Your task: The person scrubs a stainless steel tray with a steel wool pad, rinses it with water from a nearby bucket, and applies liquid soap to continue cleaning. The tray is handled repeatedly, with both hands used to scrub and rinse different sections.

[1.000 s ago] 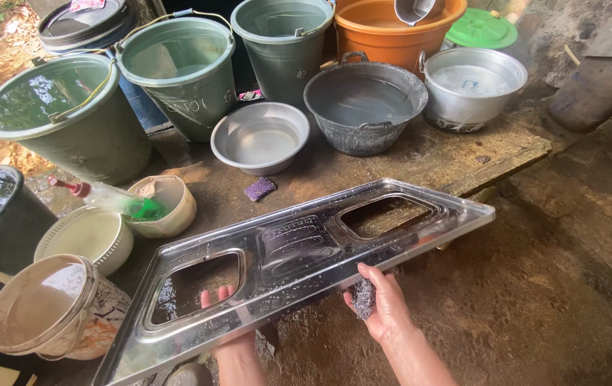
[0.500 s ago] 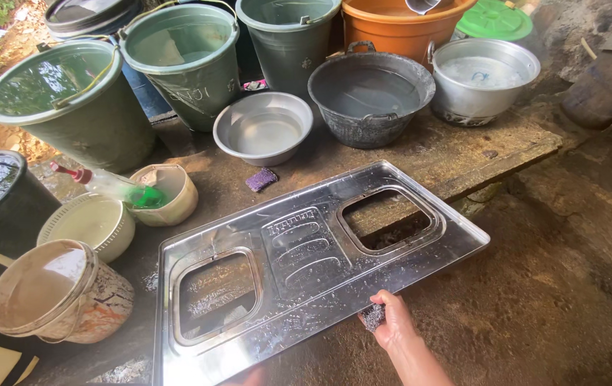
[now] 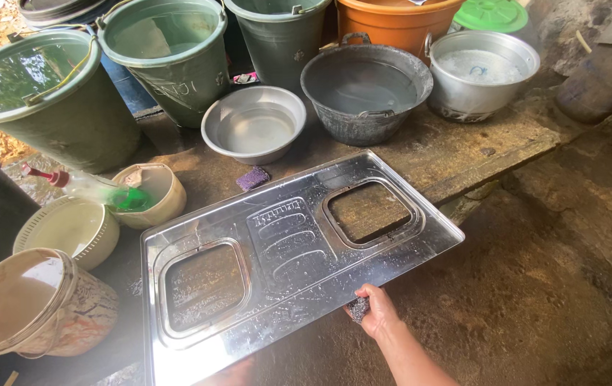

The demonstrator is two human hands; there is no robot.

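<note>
Since 1 second ago, steel panel [image 3: 284, 257] with 2 rectangular holes tilted flatter, now lying over wet concrete surface [image 3: 449, 154]. Right hand [image 3: 376, 311] pinching near edge of panel, steel scrubber [image 3: 358, 309] held in fingers. Left hand [image 3: 231, 372] barely visible under near edge; grip cannot tell. Purple sponge [image 3: 253, 178] just beyond panel.

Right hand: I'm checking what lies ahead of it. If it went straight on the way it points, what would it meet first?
The right hand, gripping a steel scourer, points up-left and already touches the near edge of the shiny metal stove top; it would likely slide across that panel first.
</note>
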